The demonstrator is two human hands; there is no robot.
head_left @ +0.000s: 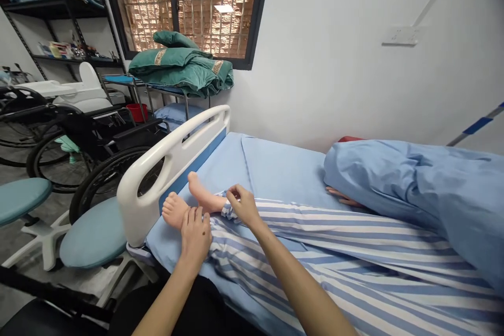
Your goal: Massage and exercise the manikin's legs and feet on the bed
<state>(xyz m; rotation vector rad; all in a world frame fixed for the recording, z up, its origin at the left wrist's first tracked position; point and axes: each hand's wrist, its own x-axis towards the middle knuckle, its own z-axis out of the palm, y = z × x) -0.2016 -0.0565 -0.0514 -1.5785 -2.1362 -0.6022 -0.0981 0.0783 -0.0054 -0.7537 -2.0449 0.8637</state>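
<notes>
A hospital bed (275, 163) carries a manikin in striped trousers (334, 257), its legs lying lengthwise along the bed, running from the hands toward the far right, with the feet beside the white side rail (173, 139). The left hand (195, 239) is nearest the lower foot (175, 211); its fingers (195, 215) lie extended against the ankle, not clenched. The right hand (244, 206) is nearer the upper foot (200, 191), its fingers curled at the trouser cuff (229, 211); whether they grip cannot be determined.
</notes>
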